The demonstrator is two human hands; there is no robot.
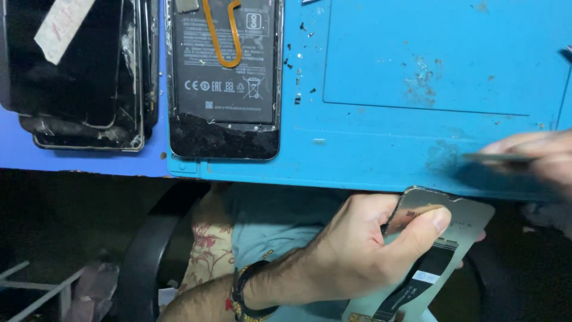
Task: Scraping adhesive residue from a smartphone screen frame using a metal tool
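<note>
- Head view: your left hand (357, 250) is pinching the phone screen panel (444, 250), thumb on top and fingers curled under its near edge, holding it just off the front edge of the blue repair mat (417, 65), over your lap.
- Your right hand (536, 158) is blurred at the right side of the mat, closed around a thin flat tool (497, 157); can't tell exactly how the fingers sit.
- The panel shows its back face, with a black flex ribbon (426, 277) hanging loose, so I'd say it's already off a phone body. Whether the glue cleanup is finished, can't tell.
- On the mat's far-left corner lies an opened phone (225, 77), battery and an orange pull loop (221, 36) showing, with small bits scattered just right of it.
- Left of the mat sits a stack of cracked dark panels (77, 77).
</note>
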